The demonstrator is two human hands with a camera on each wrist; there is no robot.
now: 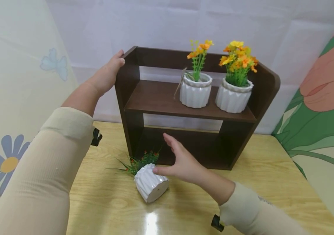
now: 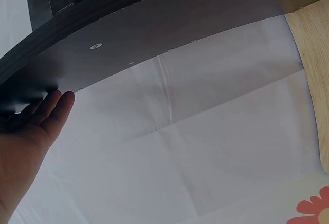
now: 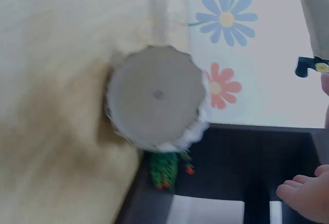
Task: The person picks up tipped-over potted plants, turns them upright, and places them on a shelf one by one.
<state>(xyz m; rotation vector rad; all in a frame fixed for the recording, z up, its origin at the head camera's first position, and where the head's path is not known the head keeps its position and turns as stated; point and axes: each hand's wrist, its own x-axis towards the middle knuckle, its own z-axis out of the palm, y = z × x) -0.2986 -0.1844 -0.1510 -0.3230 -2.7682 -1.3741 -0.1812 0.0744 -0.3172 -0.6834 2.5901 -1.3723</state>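
Observation:
My left hand [image 1: 106, 75] rests against the upper left side panel of a dark brown two-tier shelf [image 1: 161, 98]. In the left wrist view, its fingers [image 2: 56, 113] lie fairly straight along the panel's outer face. A white ribbed flowerpot [image 1: 149, 182] with small red-flecked green plants [image 1: 143, 161] lies tipped over before the shelf, its base toward me. My right hand [image 1: 184, 164] is beside that pot, thumb and fingers spread, with nothing gripped. The right wrist view shows the pot's round base [image 3: 157, 98] and, apart from it, part of the right hand [image 3: 308, 193].
Two white pots, one with sparse orange flowers [image 1: 196, 91] and one fuller [image 1: 234, 98], stand on the upper tier. The shelf is on a wood-grain table [image 1: 105, 195]. Behind hangs a pale cloth [image 1: 167, 23]; a patterned backdrop [image 1: 325, 140] is at the right.

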